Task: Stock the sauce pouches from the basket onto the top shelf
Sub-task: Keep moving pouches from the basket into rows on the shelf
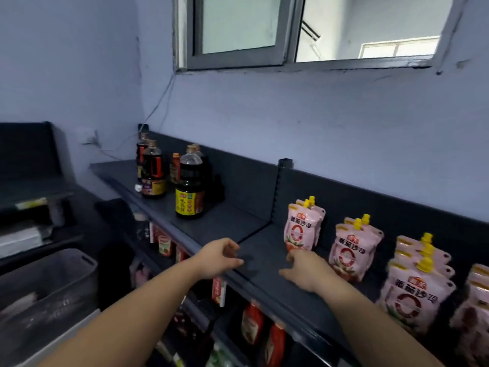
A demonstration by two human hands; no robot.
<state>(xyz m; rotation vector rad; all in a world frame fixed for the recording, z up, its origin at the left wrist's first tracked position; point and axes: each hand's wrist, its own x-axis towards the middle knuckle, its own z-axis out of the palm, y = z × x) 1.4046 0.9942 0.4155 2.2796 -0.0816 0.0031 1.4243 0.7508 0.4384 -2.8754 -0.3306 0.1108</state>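
dark top shelf (264,245) under a window (238,27) holds pink sauce pouches (346,250) standing in rows. left hand (219,258) and right hand (308,272) hover over it, fingers loosely bent, holding nothing. gray basket (53,282) sits low on the left.

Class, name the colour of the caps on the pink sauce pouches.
Yellow plastic caps on the pink sauce pouches; head view.

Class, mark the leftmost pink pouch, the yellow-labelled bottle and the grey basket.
leftmost pink pouch (301,230): head view, front panel.
yellow-labelled bottle (189,202): head view, yellow label.
grey basket (84,283): head view, right-hand wall.
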